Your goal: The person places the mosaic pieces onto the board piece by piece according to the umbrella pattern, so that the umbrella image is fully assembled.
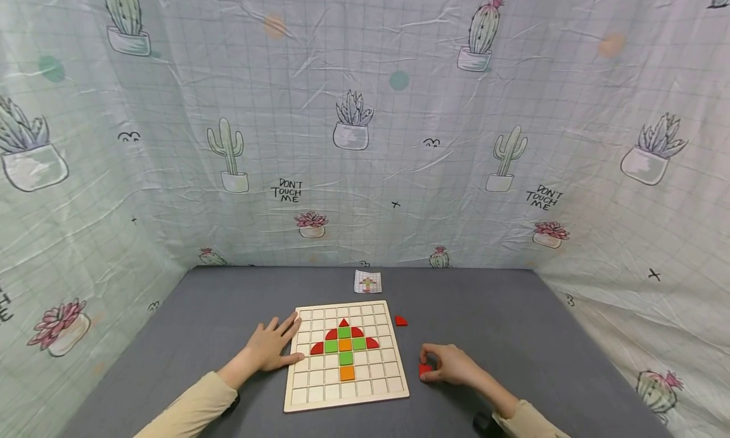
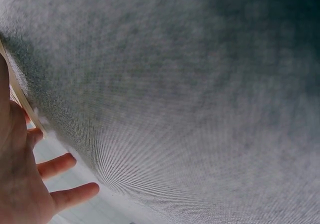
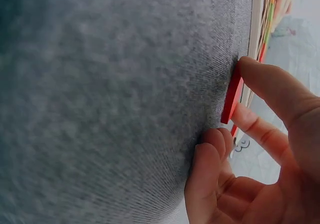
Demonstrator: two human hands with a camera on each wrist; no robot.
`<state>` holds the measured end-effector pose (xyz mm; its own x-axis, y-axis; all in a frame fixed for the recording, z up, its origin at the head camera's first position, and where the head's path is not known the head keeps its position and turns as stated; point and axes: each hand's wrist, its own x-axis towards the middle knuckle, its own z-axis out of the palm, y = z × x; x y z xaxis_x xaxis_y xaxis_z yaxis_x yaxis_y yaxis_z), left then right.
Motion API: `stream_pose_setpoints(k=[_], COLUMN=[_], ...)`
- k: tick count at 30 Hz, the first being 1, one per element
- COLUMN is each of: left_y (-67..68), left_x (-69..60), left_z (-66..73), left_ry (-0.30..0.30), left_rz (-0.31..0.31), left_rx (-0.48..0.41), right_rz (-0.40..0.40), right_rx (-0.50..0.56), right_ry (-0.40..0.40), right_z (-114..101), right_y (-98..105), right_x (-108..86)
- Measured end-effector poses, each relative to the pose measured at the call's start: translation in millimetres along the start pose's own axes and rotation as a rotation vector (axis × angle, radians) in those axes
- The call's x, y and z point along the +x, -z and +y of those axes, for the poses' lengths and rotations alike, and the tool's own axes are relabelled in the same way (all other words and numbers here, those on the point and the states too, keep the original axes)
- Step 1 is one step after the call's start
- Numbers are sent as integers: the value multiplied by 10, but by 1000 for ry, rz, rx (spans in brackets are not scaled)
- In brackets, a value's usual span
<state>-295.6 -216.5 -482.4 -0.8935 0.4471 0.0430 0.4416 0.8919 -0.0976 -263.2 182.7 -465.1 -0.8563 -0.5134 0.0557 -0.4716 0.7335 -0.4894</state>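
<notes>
A wooden grid board (image 1: pixel 379 387) lies on the grey table. On it, green, orange and red tiles form a pattern, with a red triangle (image 1: pixel 344 323) at its top and an orange square (image 1: pixel 347 373) at its bottom. Spread fingers of my left hand (image 1: pixel 267 348) rest on the board's left edge; the left wrist view shows them straight. Right of the board, my right hand (image 1: pixel 453 365) pinches a red tile (image 3: pixel 231 97) by its edges between thumb and finger, at the table surface. Fingers partly cover that tile, so its full shape is hidden.
A loose red quarter-circle tile (image 1: pixel 402 321) lies just off the board's upper right. Behind the board is a small pattern card (image 1: pixel 367 282). A cactus-print cloth (image 1: pixel 393 172) hangs around the back and sides of the table (image 1: pixel 245 292).
</notes>
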Motion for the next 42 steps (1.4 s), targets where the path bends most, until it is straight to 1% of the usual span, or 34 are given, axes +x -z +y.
stream_pose_setpoints(k=[2,6,13,16,20,26,31,37,42], left_y=[-2,-3,-4,-11,-10,10,12,-7,-20], left_x=[-1,-1,4,5,3,9,12,12,10], left_z=[-1,-3,1,-2,-7,-13,-17,-15,-9], left_ry=[0,2,-1,-3,0,-2,-8,-6,2], left_rz=[-1,-2,4,3,1,9,12,2,-15], left_rx=[0,10,10,10,1,-8,-2,1,-18], right_rz=[-7,-40,-139,-165,-167,-138,-142,-168,-211], right_rx=[-4,36,196,237,224,174,178,249,377], right_ry=[10,20,-63,-75,-51,-18,-5,27,40], right_z=[-4,40,204,244,262,263,266,212,105], right_y=[9,49,144,162,148,125,124,128,105], right_x=[13,68,185,202,214,225,235,265,302])
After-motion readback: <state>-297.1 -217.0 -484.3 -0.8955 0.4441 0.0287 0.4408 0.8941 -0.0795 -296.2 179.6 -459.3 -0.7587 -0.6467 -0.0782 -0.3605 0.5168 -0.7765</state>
